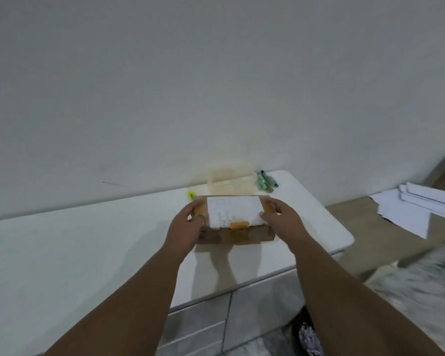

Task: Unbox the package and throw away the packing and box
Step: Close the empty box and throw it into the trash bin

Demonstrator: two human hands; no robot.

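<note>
Left hand, right hand: fingers grasping opposite short ends of taped box on table; long axis left-right between them.

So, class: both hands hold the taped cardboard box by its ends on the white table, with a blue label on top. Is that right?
Not quite. The head view shows the label is white, not blue. Otherwise correct: left hand and right hand hold the taped cardboard box by its ends on the white table.

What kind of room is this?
Probably a plain room at home or a small workroom: a white table against a bare wall, loose white papers on the floor, and both hands holding a taped cardboard box.
</note>
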